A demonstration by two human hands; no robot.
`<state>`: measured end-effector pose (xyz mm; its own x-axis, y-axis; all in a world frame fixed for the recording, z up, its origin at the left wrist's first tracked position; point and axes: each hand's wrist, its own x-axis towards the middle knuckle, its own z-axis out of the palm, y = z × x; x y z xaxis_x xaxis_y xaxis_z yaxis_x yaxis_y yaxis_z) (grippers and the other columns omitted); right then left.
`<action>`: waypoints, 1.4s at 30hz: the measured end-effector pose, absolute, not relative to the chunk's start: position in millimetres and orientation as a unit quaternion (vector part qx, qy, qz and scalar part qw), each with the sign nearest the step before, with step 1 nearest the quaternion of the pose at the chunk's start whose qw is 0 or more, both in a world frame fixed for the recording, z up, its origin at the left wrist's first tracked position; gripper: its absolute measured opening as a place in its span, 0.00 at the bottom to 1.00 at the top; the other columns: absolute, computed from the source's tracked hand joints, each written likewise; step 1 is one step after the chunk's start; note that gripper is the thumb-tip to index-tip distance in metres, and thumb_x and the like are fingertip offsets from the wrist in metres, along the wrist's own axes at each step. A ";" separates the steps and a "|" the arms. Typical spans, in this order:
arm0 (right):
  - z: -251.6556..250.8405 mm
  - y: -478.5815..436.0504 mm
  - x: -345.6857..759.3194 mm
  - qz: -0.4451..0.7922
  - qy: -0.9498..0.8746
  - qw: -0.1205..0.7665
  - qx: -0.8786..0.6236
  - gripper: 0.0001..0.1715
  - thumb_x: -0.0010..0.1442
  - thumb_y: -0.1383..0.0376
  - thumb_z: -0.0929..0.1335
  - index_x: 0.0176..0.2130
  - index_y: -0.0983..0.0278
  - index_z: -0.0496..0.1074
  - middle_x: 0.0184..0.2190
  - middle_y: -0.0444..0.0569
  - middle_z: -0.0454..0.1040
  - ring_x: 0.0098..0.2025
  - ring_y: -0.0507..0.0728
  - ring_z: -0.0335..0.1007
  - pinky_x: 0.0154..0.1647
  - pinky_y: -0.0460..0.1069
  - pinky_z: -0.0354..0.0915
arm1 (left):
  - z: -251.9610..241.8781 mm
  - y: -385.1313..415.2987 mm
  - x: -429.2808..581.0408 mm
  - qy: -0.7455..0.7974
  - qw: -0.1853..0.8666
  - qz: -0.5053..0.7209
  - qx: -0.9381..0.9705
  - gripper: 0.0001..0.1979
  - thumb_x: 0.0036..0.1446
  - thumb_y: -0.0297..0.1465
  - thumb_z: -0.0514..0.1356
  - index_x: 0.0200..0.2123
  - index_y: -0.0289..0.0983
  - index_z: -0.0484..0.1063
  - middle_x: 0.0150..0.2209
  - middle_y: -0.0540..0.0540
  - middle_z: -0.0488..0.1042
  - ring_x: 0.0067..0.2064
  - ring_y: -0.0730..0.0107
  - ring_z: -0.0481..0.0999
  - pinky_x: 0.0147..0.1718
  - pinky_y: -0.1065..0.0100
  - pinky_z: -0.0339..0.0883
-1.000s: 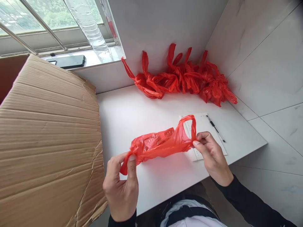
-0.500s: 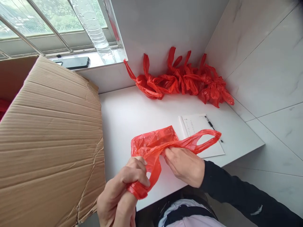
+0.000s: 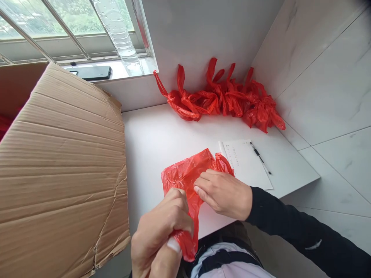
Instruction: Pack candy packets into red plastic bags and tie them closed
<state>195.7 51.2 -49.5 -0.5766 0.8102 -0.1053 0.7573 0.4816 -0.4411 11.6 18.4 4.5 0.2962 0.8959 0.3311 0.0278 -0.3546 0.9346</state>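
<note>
A thin red plastic bag (image 3: 185, 172) with loop handles lies partly on the white table (image 3: 150, 135), its body crumpled and flat-looking. My left hand (image 3: 166, 227) is closed around one handle, whose end pokes out below the fingers near the table's front edge. Fingers curled, my right hand (image 3: 222, 193) grips the bag's upper side, and the other handle bunches up just beyond the knuckles. Anything inside the bag cannot be made out. Right of the bag lies a white notebook (image 3: 249, 166) with small writing, and a black pen (image 3: 261, 157) rests at its right side.
A large cardboard box (image 3: 63, 166) stands at the left, with red material inside. Several knotted red bags (image 3: 220, 98) line the table's back edge against the wall. On the window sill are a dark phone (image 3: 94, 72) and a clear plastic bottle (image 3: 123, 42).
My right hand has come over the top of the bag, and the handle that stretched across the notebook is now bunched beside it. My left hand has moved slightly right and down with its handle.
</note>
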 end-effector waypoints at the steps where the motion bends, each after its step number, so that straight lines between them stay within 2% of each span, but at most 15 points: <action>1: -47.9 56.0 198.6 0.225 -0.853 0.038 -0.469 0.17 0.72 0.64 0.57 0.41 0.64 0.72 0.31 0.50 0.73 0.32 0.59 0.70 0.32 0.53 0.63 | 4.1 17.9 11.3 0.340 0.445 0.480 0.675 0.17 0.69 0.33 0.49 0.25 0.40 0.62 0.20 0.47 0.64 0.24 0.66 0.63 0.23 0.59 0.60; 2: -45.3 60.7 202.1 0.221 -0.844 0.023 -0.488 0.17 0.71 0.64 0.58 0.48 0.66 0.71 0.33 0.51 0.74 0.31 0.59 0.71 0.30 0.53 0.63 | 3.7 17.3 10.6 0.334 0.442 0.478 0.682 0.17 0.69 0.33 0.48 0.26 0.40 0.62 0.20 0.47 0.64 0.24 0.66 0.63 0.23 0.59 0.60; 4: -38.1 68.3 209.8 0.205 -0.824 0.010 -0.528 0.25 0.71 0.64 0.58 0.63 0.68 0.61 0.37 0.53 0.75 0.28 0.59 0.71 0.28 0.53 0.62 | 3.0 16.7 8.3 0.332 0.434 0.469 0.694 0.16 0.68 0.33 0.49 0.26 0.40 0.62 0.21 0.47 0.64 0.25 0.65 0.63 0.24 0.59 0.59; 6: -31.3 72.3 216.0 0.194 -0.823 0.032 -0.533 0.32 0.71 0.60 0.60 0.69 0.67 0.51 0.41 0.55 0.75 0.31 0.59 0.73 0.29 0.53 0.63 | 2.3 17.2 6.3 0.329 0.428 0.472 0.696 0.17 0.69 0.33 0.48 0.26 0.40 0.62 0.20 0.47 0.63 0.25 0.64 0.62 0.25 0.57 0.59; 7: -29.0 73.1 217.9 0.195 -0.831 0.049 -0.518 0.33 0.70 0.57 0.61 0.69 0.65 0.52 0.42 0.54 0.75 0.34 0.60 0.73 0.30 0.53 0.64 | 2.2 17.7 5.8 0.326 0.426 0.476 0.697 0.17 0.69 0.34 0.47 0.26 0.40 0.62 0.20 0.47 0.63 0.24 0.64 0.62 0.26 0.57 0.59; 9: -26.8 73.7 219.0 0.198 -0.861 0.062 -0.465 0.27 0.67 0.57 0.66 0.63 0.62 0.64 0.40 0.51 0.75 0.39 0.61 0.73 0.35 0.53 0.66 | 2.8 18.9 5.8 0.327 0.422 0.476 0.699 0.19 0.69 0.35 0.46 0.25 0.40 0.61 0.19 0.48 0.62 0.24 0.64 0.62 0.27 0.55 0.59; 11: -26.1 75.2 217.8 0.188 -0.883 0.052 -0.427 0.12 0.65 0.64 0.68 0.48 0.61 0.75 0.36 0.49 0.73 0.39 0.60 0.70 0.36 0.54 0.66 | 5.0 18.9 7.0 0.327 0.411 0.473 0.707 0.20 0.70 0.37 0.44 0.24 0.39 0.59 0.18 0.49 0.61 0.23 0.66 0.60 0.27 0.55 0.58; 13: -23.5 79.0 216.4 0.159 -0.884 0.070 -0.434 0.08 0.64 0.70 0.67 0.40 0.61 0.76 0.34 0.48 0.71 0.38 0.59 0.68 0.38 0.54 0.66 | 8.0 16.9 9.0 0.342 0.384 0.468 0.719 0.20 0.69 0.38 0.45 0.23 0.39 0.56 0.17 0.50 0.57 0.22 0.67 0.57 0.27 0.56 0.56; 17: -9.5 89.2 216.4 0.057 -0.839 0.163 -0.516 0.09 0.63 0.71 0.68 0.41 0.60 0.76 0.35 0.49 0.70 0.40 0.60 0.67 0.37 0.53 0.65 | 11.0 9.4 13.6 0.412 0.322 0.477 0.706 0.15 0.60 0.27 0.55 0.23 0.40 0.54 0.19 0.52 0.52 0.24 0.67 0.55 0.29 0.57 0.54; 20: 0.8 91.7 215.6 0.025 -0.804 0.177 -0.566 0.06 0.62 0.68 0.69 0.39 0.58 0.76 0.29 0.46 0.71 0.33 0.58 0.69 0.29 0.51 0.61 | 9.7 6.1 16.9 0.431 0.321 0.477 0.695 0.13 0.56 0.22 0.55 0.24 0.40 0.53 0.21 0.51 0.51 0.25 0.66 0.55 0.31 0.57 0.54; 24: 3.7 83.5 210.1 0.066 -0.751 0.192 -0.628 0.06 0.61 0.65 0.69 0.42 0.58 0.72 0.21 0.40 0.70 0.22 0.56 0.69 0.26 0.50 0.58 | 7.1 6.1 20.0 0.438 0.330 0.490 0.677 0.13 0.57 0.23 0.54 0.24 0.40 0.54 0.21 0.51 0.52 0.26 0.67 0.55 0.31 0.57 0.54; 27: -6.3 70.8 202.0 0.173 -0.753 0.229 -0.592 0.12 0.64 0.63 0.69 0.47 0.60 0.64 0.27 0.42 0.73 0.24 0.55 0.72 0.26 0.49 0.61 | 5.6 6.7 21.3 0.438 0.335 0.489 0.676 0.14 0.57 0.22 0.54 0.24 0.39 0.53 0.21 0.51 0.52 0.26 0.68 0.55 0.32 0.58 0.54; 31: -30.9 62.8 192.4 0.266 -0.842 0.102 -0.459 0.03 0.68 0.68 0.63 0.43 0.61 0.63 0.29 0.44 0.74 0.26 0.56 0.72 0.25 0.49 0.60 | 2.9 6.2 25.2 0.438 0.351 0.484 0.671 0.14 0.57 0.21 0.54 0.24 0.39 0.52 0.22 0.52 0.51 0.26 0.69 0.55 0.32 0.59 0.56; 35: -45.4 77.9 192.0 0.216 -0.862 -0.040 -0.457 0.10 0.60 0.78 0.63 0.38 0.65 0.68 0.30 0.50 0.75 0.28 0.58 0.72 0.25 0.50 0.60 | -1.5 5.3 32.9 0.426 0.355 0.486 0.675 0.16 0.56 0.19 0.53 0.24 0.39 0.48 0.22 0.53 0.48 0.25 0.71 0.54 0.32 0.60 0.58; 42: -62.7 105.7 202.0 0.075 -0.844 -0.071 -0.526 0.15 0.62 0.80 0.61 0.39 0.70 0.74 0.40 0.61 0.79 0.43 0.66 0.75 0.41 0.55 0.66 | -1.3 12.9 43.1 0.405 0.351 0.517 0.667 0.16 0.54 0.17 0.51 0.23 0.38 0.48 0.20 0.53 0.49 0.25 0.72 0.51 0.29 0.63 0.54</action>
<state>202.0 105.7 -62.7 -0.4363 0.8775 -0.1992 0.8988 0.4353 -0.0508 43.1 12.9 -1.3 0.1366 0.9041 0.4049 0.1778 -0.4245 0.8878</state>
